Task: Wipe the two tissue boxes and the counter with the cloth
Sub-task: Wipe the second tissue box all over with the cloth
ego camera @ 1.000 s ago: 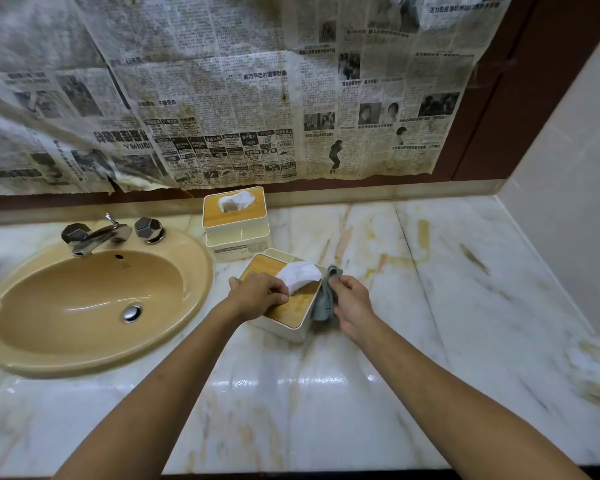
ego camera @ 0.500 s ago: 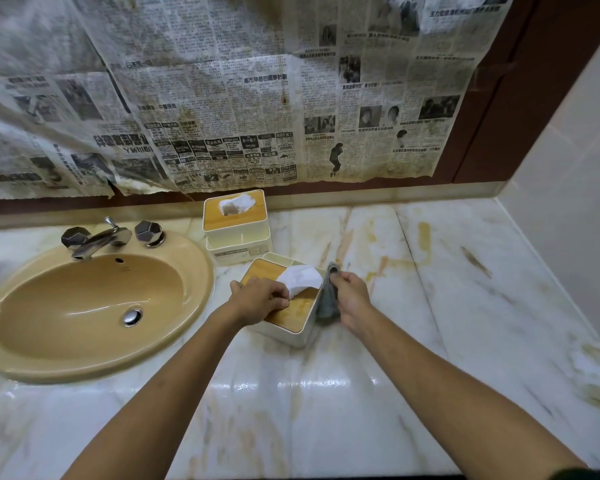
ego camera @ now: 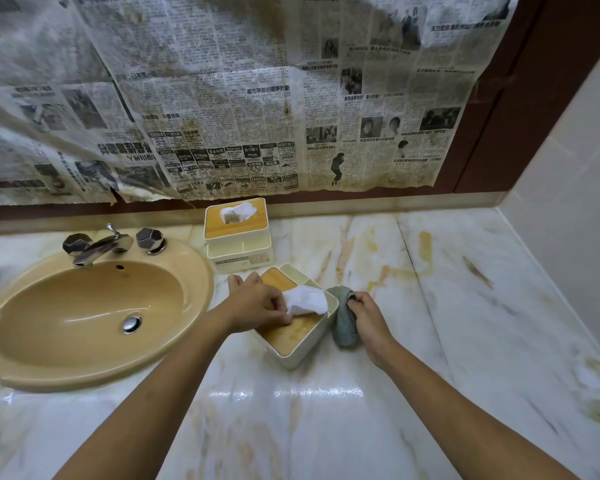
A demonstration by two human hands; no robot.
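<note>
On the worktop [ego camera: 326,410] beside the sink [ego camera: 84,306], left hand [ego camera: 257,303] holds the near tissue box [ego camera: 291,337], fingers curled on its lid; right hand [ego camera: 369,317] grips the cloth [ego camera: 343,323] against its side. Other tissue box [ego camera: 238,233] sits just behind.

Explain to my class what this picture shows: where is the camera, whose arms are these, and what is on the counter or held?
There is no machine here: a person wears one wide-angle camera on the head, so you look down along their own arms. The left hand holds the nearer tissue box steady on the marble counter. The right hand grips a grey-green cloth at that box's right side. A second tissue box stands behind, by the wall, beside the yellow sink and its tap. Old newspaper covers the wall above.
</note>
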